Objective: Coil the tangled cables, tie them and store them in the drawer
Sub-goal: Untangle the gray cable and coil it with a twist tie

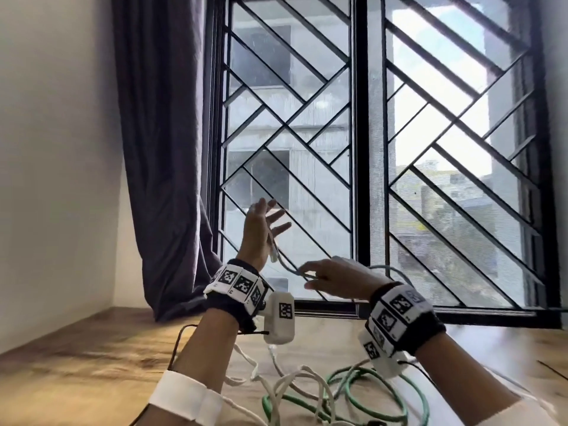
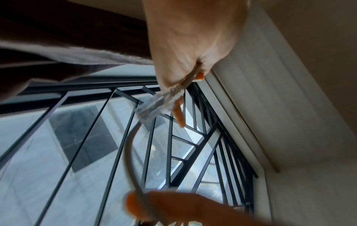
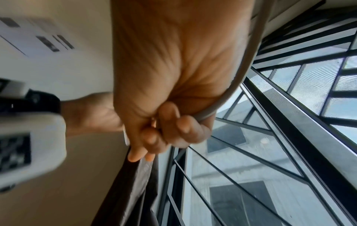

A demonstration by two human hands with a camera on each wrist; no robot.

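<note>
My left hand (image 1: 261,229) is raised in front of the window with its fingers spread. Its thumb pins a grey cable (image 1: 285,266) against the palm, and the cable's clear plug (image 2: 154,105) sticks out below the left hand (image 2: 189,45). The grey cable (image 2: 129,152) loops down to my right hand (image 1: 325,276), which grips it. In the right wrist view the fingers of the right hand (image 3: 170,122) curl round the grey cable (image 3: 249,61). A tangled white cable (image 1: 295,385) and a green cable (image 1: 408,395) lie on the wooden table (image 1: 92,364) under my forearms. No drawer is in view.
A barred window (image 1: 362,149) fills the wall right behind my hands. A dark curtain (image 1: 163,149) hangs at its left and reaches the table. A plain wall closes the left side. Thin black wires run from my wrist cameras.
</note>
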